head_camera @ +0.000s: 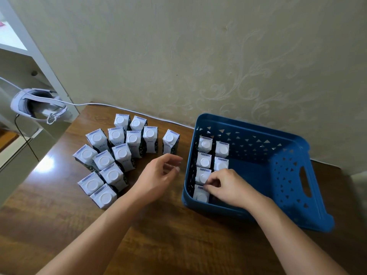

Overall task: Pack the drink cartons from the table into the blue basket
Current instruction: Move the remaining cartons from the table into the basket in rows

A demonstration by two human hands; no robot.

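Note:
Several white drink cartons (117, 155) with round caps stand upright in a cluster on the wooden table (158, 235). One carton (170, 141) stands apart, closest to the blue basket (288, 175). Inside the basket, several cartons (204, 161) stand in two columns along its left wall. My right hand (228, 187) is down in the basket with curled fingers on a carton that it mostly hides, beside the nearest carton (200, 194). My left hand (158, 175) hovers over the table between cluster and basket, fingers loosely curled, holding nothing.
A patterned wall runs behind the table. A white headset (37, 105) with a cable lies on a ledge at the far left. The basket's right half (258, 175) holds nothing, and its handle cut-out (305, 181) faces right.

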